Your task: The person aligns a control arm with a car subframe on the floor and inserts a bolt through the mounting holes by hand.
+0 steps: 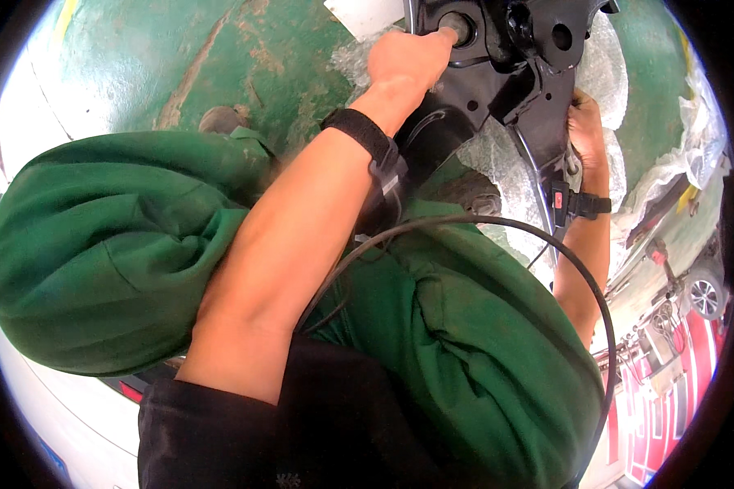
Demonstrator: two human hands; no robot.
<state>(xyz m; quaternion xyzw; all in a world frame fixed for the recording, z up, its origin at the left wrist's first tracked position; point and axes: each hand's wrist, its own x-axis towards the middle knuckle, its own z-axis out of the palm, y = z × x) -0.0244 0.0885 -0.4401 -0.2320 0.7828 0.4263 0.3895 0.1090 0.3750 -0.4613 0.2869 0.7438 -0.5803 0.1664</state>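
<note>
1 L hand (409,63), 1 R hand (585,129); 1 blk metal part (493,85) at both. 2 wrist straps (359,129), 1 behind ea. hand. 2 grn trouser legs (114,253) + 1 blk cable (481,219), bodyward of hands. 1 wheel (707,295), far R of R hand.

Worn green floor (281,73): clear plastic wrap (609,61) lies beneath and beside the right grip (585,130); flat white piece (365,15) beyond the left grip (412,63).
</note>
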